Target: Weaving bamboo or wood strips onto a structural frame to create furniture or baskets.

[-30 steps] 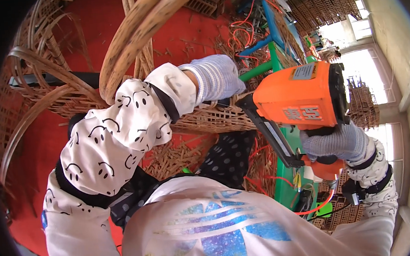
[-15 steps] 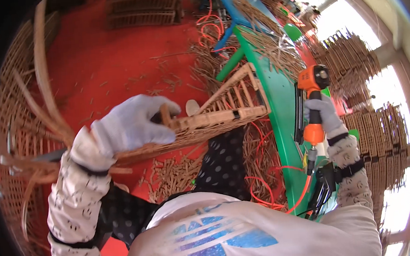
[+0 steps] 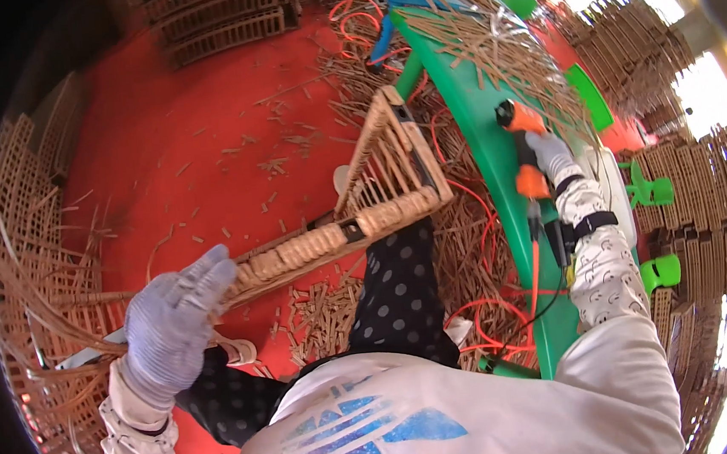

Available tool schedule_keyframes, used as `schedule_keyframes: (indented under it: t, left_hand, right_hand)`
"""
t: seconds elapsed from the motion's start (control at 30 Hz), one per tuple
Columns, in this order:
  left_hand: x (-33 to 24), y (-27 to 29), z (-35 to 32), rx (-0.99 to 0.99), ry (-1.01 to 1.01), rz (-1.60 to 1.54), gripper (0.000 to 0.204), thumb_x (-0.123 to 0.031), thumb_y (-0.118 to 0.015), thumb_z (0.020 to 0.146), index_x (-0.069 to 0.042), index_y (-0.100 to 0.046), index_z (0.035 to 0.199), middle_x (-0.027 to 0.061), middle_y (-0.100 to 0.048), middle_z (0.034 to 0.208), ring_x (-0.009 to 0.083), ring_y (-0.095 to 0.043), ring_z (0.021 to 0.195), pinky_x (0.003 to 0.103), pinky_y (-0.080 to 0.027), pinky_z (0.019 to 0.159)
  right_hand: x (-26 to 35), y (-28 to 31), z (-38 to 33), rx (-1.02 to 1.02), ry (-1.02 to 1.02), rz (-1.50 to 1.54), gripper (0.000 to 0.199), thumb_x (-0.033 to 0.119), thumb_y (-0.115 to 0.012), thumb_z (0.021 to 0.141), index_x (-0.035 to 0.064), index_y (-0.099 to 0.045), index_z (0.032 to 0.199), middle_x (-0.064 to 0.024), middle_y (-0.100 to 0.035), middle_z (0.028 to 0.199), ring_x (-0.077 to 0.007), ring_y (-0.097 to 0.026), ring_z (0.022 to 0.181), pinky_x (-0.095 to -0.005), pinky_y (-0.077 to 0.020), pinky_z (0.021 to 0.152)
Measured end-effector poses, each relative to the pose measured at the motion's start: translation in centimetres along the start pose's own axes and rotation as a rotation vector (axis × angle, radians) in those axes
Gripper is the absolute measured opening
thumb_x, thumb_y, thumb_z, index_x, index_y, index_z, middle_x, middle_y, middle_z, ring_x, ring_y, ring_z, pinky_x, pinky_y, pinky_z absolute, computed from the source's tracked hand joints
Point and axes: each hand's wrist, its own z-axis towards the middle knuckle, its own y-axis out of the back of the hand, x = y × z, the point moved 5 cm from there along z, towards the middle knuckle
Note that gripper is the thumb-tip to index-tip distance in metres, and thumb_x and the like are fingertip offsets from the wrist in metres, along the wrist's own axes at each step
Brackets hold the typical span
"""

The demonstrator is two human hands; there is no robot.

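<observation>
left hand (image 3: pixel 167 332) at wicker frame's (image 3: pixel 331 251) end — right hand (image 3: pixel 552 154) gripping orange nail gun (image 3: pixel 533 184)

Workshop | stacked slatted frames (image 3: pixel 707 200) | orange nail gun (image 3: pixel 526 153) | brown scraps (image 3: pixel 323 315) littering red floor (image 3: pixel 147 184)

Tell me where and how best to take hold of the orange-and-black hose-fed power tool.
The orange-and-black power tool is likely best gripped by its narrow black handle, between its orange head and orange base. Come from the right: the pale-gloved right hand is on that side, and the orange hose trails from the base's near end, clear of the handle.
</observation>
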Motion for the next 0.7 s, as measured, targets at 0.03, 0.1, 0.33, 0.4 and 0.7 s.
schedule_keyframes:
  t: [0.03, 0.1, 0.33, 0.4, 0.7]
  left_hand:
    - [0.1, 0.1, -0.4, 0.014, -0.018, -0.006, 0.038, -0.006, -0.056, 0.074, -0.001, -0.056, 0.112, 0.0179, -0.058, 0.112, 0.0303, -0.061, 0.092, 0.036, -0.047, 0.079]
    - [2.2, 0.2, -0.8, -0.07, 0.064, -0.45, 0.033, -0.004, -0.05, 0.082, 0.0, -0.054, 0.114, 0.0196, -0.058, 0.113, 0.0292, -0.06, 0.095, 0.033, -0.044, 0.087]
    - [2.6, -0.2, -0.3, 0.083, 0.402, -0.746, 0.036, -0.001, -0.051, 0.079, 0.003, -0.053, 0.114, 0.009, -0.061, 0.1, 0.0104, -0.053, 0.091, 0.024, -0.041, 0.084]
    - [2.5, -0.2, -0.3, 0.08, 0.395, -0.77, 0.037, -0.002, -0.053, 0.078, 0.003, -0.053, 0.114, 0.0073, -0.06, 0.098, 0.009, -0.052, 0.088, 0.023, -0.041, 0.081]
    - [2.0, 0.5, -1.6, -0.011, 0.159, -0.501, 0.04, -0.006, -0.053, 0.074, 0.002, -0.052, 0.113, 0.0137, -0.06, 0.091, 0.0204, -0.058, 0.085, 0.03, -0.044, 0.08]
  right_hand:
    - [0.0, 0.3, -1.0, 0.048, -0.156, 0.304, 0.046, 0.038, -0.063, 0.077, 0.0029, -0.057, 0.106, -0.0086, -0.062, 0.088, -0.0211, -0.06, 0.078, -0.0361, -0.0473, 0.067]
    - [-2.1, 3.4, -3.4, -0.041, -0.13, 0.431, 0.048, 0.039, -0.062, 0.079, 0.0033, -0.055, 0.11, -0.0063, -0.06, 0.097, -0.023, -0.058, 0.083, -0.0366, -0.0473, 0.067]
    - [-7.6, 8.0, -19.4, 0.487, -0.247, -0.706, 0.084, 0.041, -0.071, 0.066, -0.0011, -0.037, 0.13, -0.0214, -0.046, 0.126, -0.029, -0.047, 0.115, -0.0354, -0.0387, 0.094]
    - [-6.5, 7.4, -22.2, 0.366, -0.312, -0.76, 0.097, 0.047, -0.074, 0.058, -0.0004, -0.033, 0.132, -0.0238, -0.048, 0.123, -0.0326, -0.046, 0.117, -0.0358, -0.0367, 0.098]
    - [-11.6, 8.6, -20.5, 0.193, -0.286, -0.709, 0.068, 0.039, -0.077, 0.057, -0.0046, -0.052, 0.103, -0.0186, -0.063, 0.087, -0.0268, -0.061, 0.081, -0.0374, -0.048, 0.071]
